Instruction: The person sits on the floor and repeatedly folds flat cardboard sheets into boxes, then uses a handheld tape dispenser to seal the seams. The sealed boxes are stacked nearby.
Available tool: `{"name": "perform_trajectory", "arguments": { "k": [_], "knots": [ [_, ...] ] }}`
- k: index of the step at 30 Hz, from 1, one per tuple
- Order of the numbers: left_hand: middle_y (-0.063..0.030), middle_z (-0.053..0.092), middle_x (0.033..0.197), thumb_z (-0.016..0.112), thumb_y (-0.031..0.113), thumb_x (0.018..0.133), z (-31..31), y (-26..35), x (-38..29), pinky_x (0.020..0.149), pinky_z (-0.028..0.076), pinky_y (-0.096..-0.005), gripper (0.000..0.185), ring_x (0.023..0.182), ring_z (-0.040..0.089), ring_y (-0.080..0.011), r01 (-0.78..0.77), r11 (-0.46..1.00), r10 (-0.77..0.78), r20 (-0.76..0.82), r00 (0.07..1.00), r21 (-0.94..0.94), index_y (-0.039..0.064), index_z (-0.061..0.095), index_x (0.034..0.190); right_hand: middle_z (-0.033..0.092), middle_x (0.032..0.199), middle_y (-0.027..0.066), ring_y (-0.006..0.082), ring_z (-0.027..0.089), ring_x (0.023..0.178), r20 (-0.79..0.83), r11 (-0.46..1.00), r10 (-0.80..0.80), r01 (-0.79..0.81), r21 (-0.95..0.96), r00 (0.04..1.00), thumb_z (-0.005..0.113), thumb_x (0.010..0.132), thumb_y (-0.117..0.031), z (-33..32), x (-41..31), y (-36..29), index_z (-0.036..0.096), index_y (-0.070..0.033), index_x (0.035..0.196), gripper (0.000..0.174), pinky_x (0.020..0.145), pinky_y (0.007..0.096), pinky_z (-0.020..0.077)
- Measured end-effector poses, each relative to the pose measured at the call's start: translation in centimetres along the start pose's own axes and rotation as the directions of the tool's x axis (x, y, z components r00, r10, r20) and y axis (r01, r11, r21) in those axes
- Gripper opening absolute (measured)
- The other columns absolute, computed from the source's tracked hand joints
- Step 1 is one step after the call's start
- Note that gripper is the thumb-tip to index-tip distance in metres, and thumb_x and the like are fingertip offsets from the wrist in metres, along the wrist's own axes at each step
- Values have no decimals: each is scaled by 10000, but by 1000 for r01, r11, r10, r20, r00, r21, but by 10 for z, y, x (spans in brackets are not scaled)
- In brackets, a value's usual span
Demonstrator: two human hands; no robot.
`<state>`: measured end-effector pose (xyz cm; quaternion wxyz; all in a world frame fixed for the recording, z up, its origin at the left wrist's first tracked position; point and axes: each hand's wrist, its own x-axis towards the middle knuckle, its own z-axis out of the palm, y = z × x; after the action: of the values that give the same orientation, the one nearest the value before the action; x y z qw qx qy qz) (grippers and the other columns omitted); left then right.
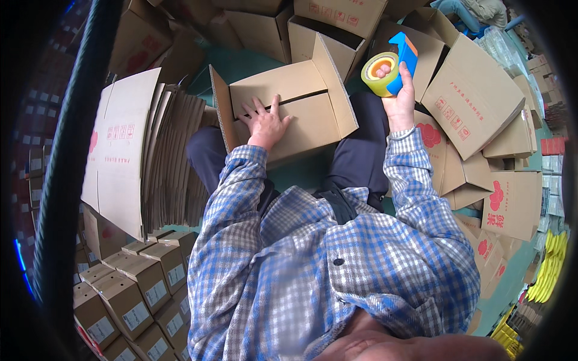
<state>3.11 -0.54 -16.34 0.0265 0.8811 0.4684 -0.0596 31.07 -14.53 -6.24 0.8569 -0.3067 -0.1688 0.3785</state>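
Note:
A cardboard box (302, 122) lies between my knees, its two long flaps folded down with a narrow dark gap between them. The short flaps stand up at its left and right ends. My left hand (266, 121) presses flat on the long flaps near the left end, fingers spread. Out to the right and above my knee, my right hand (402, 97) grips a blue tape dispenser (407, 61). A roll of clear yellowish tape (381, 76) sits on it, with my fingertips showing through the core.
Flattened cartons (176, 158) stand in a stack at my left. Closed boxes (135, 289) with white labels are piled at lower left. Several made-up cartons (474, 94) lie heaped at right and ahead. A dark post (72, 158) rises at left. Another person (483, 16) sits at upper right.

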Motion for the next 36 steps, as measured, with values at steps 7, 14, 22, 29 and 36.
{"name": "perform_trajectory", "arguments": {
  "k": [7, 14, 22, 29, 36],
  "knots": [
    [-248, 167, 1620, 438, 614, 962, 45, 2, 2, 1116, 49, -752, 689, 1463, 65, -566, 88, 983, -109, -122, 987, -163, 264, 334, 1546, 597, 855, 64, 180, 608, 788, 113, 953, 265, -278, 122, 958, 657, 961, -271, 3, 46, 68, 555, -3, 1100, 318, 809, 338, 543],
    [-253, 257, 1585, 492, 306, 979, 56, 6, 18, 1174, 129, -653, 543, 1448, 169, -540, 107, 958, -151, -149, 977, -266, 144, 424, 1493, 659, 818, 90, 197, 682, 736, 93, 880, 472, -475, 15, 877, 703, 919, -250, 30, 40, 125, 589, -34, 1064, 284, 717, 358, 571],
    [-241, 353, 1553, 518, 111, 978, -73, -45, -47, 1201, 263, -441, 494, 1475, 285, -388, -204, 861, -143, -606, 783, -466, -37, 426, 1439, 669, 819, 82, 168, 660, 721, 16, 825, 500, -472, -310, 866, 714, 922, -262, 21, 23, 185, 621, -24, 1011, 271, 695, 308, 551],
    [-307, 290, 1557, 482, 314, 1023, -45, -38, 9, 1207, 246, -420, 692, 1465, 284, -414, 0, 630, -285, -232, 930, -777, -81, 208, 1521, 684, 816, 78, 162, 679, 714, 63, 827, 511, -471, -306, 857, 734, 890, -270, 19, 20, 183, 643, -52, 990, 257, 687, 306, 556],
    [-267, 262, 1586, 490, 312, 982, 24, 32, 39, 1218, 114, -529, 662, 1501, 177, -422, 40, 898, -177, -278, 944, -438, -64, 300, 1493, 697, 869, 66, 156, 685, 748, 26, 797, 554, -521, -305, 832, 718, 909, -246, 14, 26, 176, 662, -29, 1042, 261, 707, 285, 552]
  ]
}}
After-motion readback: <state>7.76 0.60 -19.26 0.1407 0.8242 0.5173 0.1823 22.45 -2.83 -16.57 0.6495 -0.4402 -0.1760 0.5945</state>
